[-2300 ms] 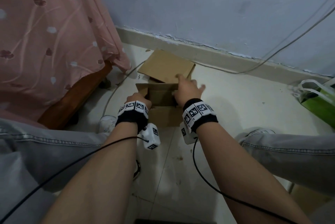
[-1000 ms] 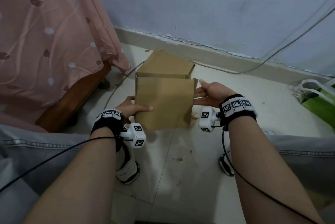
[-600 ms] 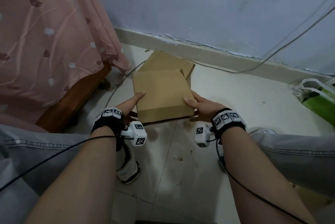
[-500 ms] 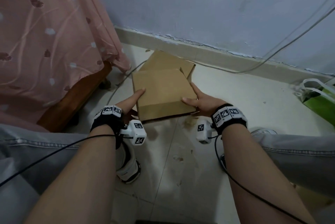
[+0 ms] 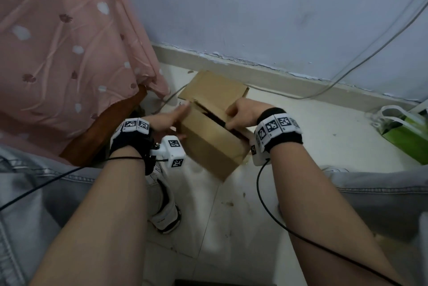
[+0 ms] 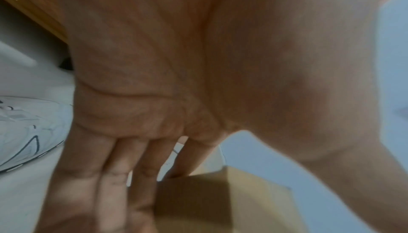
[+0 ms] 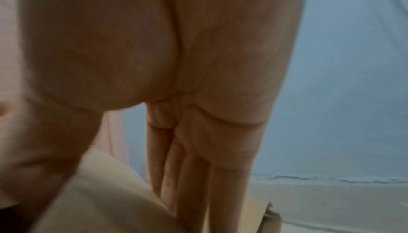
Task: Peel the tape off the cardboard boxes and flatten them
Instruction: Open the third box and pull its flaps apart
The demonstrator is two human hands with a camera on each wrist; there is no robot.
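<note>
A brown cardboard box (image 5: 208, 146) is held tilted above the floor, its top seam split open into a dark gap. My left hand (image 5: 169, 121) lies flat against the box's left side with straight fingers (image 6: 114, 175) touching the box (image 6: 220, 202). My right hand (image 5: 240, 111) is on top at the gap. It pinches a top flap (image 7: 106, 193) between the thumb and straight fingers (image 7: 194, 175) that reach into the opening. Behind the box, a flattened piece of cardboard (image 5: 215, 88) lies by the wall. I see no tape in these views.
A pink bedsheet (image 5: 64, 42) hangs over a wooden bed frame (image 5: 102, 128) at the left. A grey cable (image 5: 347, 72) runs along the wall. A green bag (image 5: 403, 132) sits at the right. My white shoe (image 5: 166, 216) and jeans-clad knees flank the tiled floor.
The box has turned and tipped so that its open seam faces up. My right hand left the box's right side and took hold of a top flap. My left hand stays on the left side.
</note>
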